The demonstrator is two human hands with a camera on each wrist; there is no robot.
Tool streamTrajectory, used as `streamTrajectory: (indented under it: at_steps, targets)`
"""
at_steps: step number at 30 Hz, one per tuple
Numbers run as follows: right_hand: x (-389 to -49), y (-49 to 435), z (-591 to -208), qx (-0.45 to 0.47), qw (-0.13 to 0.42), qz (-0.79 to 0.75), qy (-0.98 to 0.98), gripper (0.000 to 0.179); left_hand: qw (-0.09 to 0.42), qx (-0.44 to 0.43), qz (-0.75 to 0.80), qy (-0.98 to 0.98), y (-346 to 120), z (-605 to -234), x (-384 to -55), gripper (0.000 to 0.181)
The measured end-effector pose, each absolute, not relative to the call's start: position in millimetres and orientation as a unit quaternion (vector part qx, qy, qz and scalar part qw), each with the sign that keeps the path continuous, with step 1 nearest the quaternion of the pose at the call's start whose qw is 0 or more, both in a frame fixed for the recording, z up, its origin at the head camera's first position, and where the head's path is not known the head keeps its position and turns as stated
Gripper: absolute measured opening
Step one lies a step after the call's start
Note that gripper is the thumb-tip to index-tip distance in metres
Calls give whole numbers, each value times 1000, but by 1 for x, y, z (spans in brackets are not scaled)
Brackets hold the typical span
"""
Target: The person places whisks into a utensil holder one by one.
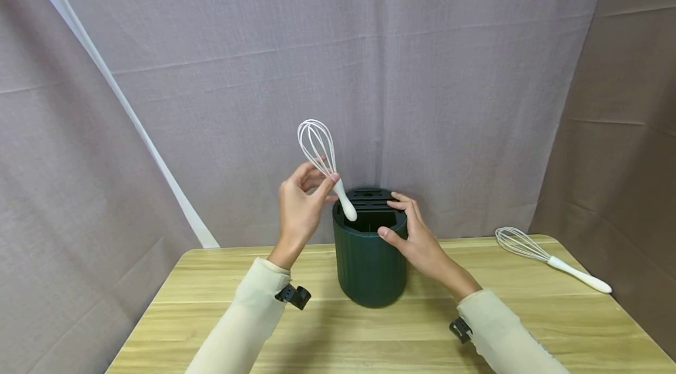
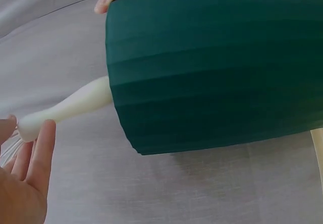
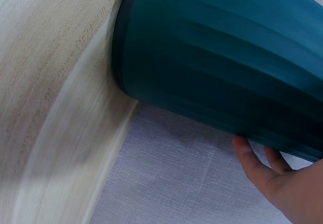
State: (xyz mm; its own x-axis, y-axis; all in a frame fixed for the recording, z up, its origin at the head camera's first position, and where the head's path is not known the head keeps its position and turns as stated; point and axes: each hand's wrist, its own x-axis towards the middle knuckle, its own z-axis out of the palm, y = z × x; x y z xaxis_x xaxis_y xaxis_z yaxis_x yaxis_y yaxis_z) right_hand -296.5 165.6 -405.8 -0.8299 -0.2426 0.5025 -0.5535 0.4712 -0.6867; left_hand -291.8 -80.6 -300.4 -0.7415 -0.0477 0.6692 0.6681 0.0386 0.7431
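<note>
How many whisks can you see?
2. One white wire whisk is pinched in the left hand, its handle at the top of a dark green ribbed container; another white wire whisk lies on the pale wooden table, far right. More could hide inside the container.

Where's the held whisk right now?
Near the middle of the head view, the whisk is pinched in the left hand, handle end down at the dark green container's open top, left of the right hand.

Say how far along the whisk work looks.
Looks done: the green utensil holder stands upright on the table, right hand holding its rim. Under way: the left hand pinches one whisk, handle end at the holder's opening. Probably left: releasing it, then the other whisk, lying at right.
</note>
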Motion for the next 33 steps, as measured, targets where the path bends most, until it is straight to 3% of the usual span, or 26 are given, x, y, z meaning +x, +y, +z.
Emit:
streamTrajectory:
  at_steps: [7, 19, 33]
  targets:
    - [-298, 164, -406, 240, 172, 458, -839, 67, 265, -236, -621, -698, -80, -303, -293, 40]
    - [-300, 162, -407, 244, 183, 458, -835, 66, 202, -235, -622, -719, -81, -308, -295, 52]
    - [-299, 162, -407, 242, 184, 458, -835, 65, 210, -232, -573, -757, -82, -319, -295, 56]
